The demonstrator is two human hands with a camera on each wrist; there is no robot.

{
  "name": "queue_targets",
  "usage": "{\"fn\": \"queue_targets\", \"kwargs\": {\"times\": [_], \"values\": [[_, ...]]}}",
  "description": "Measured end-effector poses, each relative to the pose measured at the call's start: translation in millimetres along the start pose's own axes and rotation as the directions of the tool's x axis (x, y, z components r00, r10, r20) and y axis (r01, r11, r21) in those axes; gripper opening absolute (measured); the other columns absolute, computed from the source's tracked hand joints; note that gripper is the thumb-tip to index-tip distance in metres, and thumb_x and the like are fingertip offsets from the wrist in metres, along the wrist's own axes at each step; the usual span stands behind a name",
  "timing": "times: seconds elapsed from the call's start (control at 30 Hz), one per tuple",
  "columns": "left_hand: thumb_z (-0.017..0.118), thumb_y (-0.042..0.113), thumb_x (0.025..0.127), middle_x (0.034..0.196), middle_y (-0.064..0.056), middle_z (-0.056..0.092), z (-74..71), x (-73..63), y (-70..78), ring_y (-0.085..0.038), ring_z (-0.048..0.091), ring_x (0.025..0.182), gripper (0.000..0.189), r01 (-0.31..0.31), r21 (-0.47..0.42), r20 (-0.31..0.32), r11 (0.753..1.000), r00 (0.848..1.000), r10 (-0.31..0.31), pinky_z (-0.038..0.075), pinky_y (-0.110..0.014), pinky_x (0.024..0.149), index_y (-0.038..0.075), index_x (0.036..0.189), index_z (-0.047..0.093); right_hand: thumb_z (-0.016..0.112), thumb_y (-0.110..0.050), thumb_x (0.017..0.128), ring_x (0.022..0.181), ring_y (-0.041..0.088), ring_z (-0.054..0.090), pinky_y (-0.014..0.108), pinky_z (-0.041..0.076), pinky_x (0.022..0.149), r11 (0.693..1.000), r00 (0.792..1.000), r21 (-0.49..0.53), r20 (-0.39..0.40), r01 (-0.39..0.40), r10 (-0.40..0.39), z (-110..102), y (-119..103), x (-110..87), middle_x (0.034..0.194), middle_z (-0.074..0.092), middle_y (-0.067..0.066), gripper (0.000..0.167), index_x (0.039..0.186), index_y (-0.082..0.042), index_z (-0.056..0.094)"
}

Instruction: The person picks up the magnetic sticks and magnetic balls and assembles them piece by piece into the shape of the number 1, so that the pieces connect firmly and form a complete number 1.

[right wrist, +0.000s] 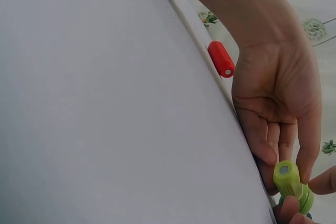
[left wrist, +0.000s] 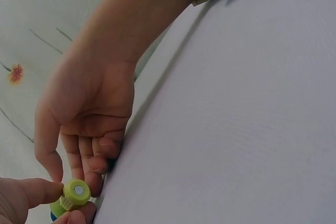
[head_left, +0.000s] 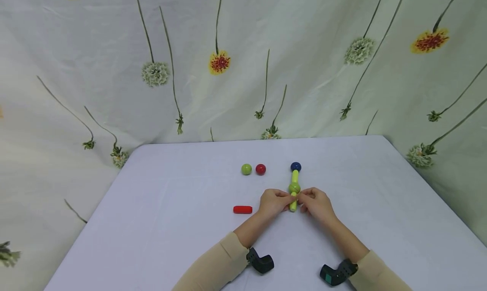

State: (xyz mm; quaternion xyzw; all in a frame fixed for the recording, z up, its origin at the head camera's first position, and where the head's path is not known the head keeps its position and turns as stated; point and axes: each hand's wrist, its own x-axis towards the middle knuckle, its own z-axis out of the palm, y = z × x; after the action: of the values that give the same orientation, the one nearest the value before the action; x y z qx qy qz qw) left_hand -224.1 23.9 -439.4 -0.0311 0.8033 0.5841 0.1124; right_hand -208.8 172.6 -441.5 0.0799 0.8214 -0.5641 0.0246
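Note:
A chain of magnetic toy pieces stands out from the near side to the far side: a short yellow-green rod (head_left: 293, 206), a green ball (head_left: 294, 188), a second yellow-green rod (head_left: 295, 176) and a dark blue ball (head_left: 296, 166). My left hand (head_left: 272, 203) pinches the near rod from the left, thumb across it. From the other side my right hand (head_left: 318, 205) pinches the same rod close to the green ball. A round silvery disc shows in the rod's free end (right wrist: 284, 170).
A red rod (head_left: 242, 210) lies left of my left hand. Farther back on the white table (head_left: 182, 177) sit a loose green ball (head_left: 246, 169) and a red ball (head_left: 260, 169). A flower-print cloth (head_left: 312, 71) hangs behind the table.

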Motion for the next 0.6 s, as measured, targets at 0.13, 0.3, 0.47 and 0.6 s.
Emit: {"fn": "queue_targets", "kwargs": {"times": [0.13,0.3,0.47,0.6], "values": [[0.078,0.023,0.084,0.076,0.001,0.065,-0.2,0.1,0.1,-0.007,0.057,0.062,0.02,-0.001,0.002,0.002,1.0,1.0,0.001,0.047,-0.017,0.057,0.003,0.089,0.075,0.06,-0.019,0.09,0.057,0.012,0.057,0.024,0.043,0.052,1.0,1.0,0.019,0.012,-0.007,0.007,0.2,-0.9,-2.5,0.075,0.065,0.003,0.031,0.107,0.007,0.06],[0.074,0.02,0.087,0.076,-0.001,0.066,-0.1,0.2,0.2,-0.006,0.061,0.062,0.021,0.009,-0.024,0.019,1.0,1.0,-0.008,0.051,-0.018,0.06,0.0,0.093,0.074,0.058,-0.019,0.091,0.054,0.012,0.056,0.023,0.042,0.05,1.0,1.0,0.016,0.022,-0.003,0.003,0.4,-1.2,-3.2,0.073,0.064,0.004,0.031,0.105,0.009,0.063],[0.068,0.014,0.091,0.071,-0.003,0.067,-1.8,-1.0,0.4,-0.006,0.062,0.06,0.018,0.024,-0.046,0.059,0.999,0.998,-0.021,0.053,-0.019,0.061,-0.002,0.096,0.073,0.062,-0.021,0.09,0.05,0.012,0.054,0.024,0.041,0.048,1.0,1.0,0.011,0.029,0.0,-0.001,-0.3,-0.8,-3.5,0.063,0.061,0.003,0.033,0.104,0.009,0.064],[0.065,0.009,0.091,0.066,-0.003,0.066,-6.2,-4.1,0.8,-0.006,0.06,0.057,0.013,0.037,-0.034,0.105,0.999,0.994,-0.033,0.051,-0.017,0.059,-0.001,0.093,0.073,0.067,-0.022,0.088,0.049,0.012,0.052,0.025,0.041,0.048,1.0,1.0,-0.003,0.028,0.002,-0.002,-0.8,-1.2,-3.8,0.057,0.06,0.003,0.033,0.103,0.008,0.064]]}}
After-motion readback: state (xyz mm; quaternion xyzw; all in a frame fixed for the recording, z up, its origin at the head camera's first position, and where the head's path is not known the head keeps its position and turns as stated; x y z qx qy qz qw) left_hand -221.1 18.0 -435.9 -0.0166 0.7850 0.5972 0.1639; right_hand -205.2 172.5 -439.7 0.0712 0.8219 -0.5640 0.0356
